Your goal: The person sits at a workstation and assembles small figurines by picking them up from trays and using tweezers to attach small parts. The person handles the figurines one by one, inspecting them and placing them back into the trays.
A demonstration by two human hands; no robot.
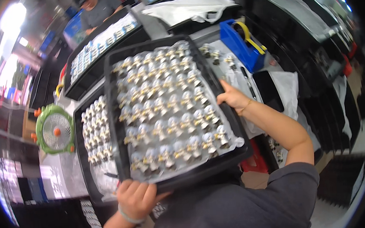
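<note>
Head: black tray [207, 171] in both hands [136, 197] [234, 98]

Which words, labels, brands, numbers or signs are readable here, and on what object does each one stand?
No text is readable.
Blue plastic tape dispenser: none readable.
Round green plastic fan: none readable.
Small white-and-gold figurines in the large black plastic tray: any markings are too small and blurred.
</note>
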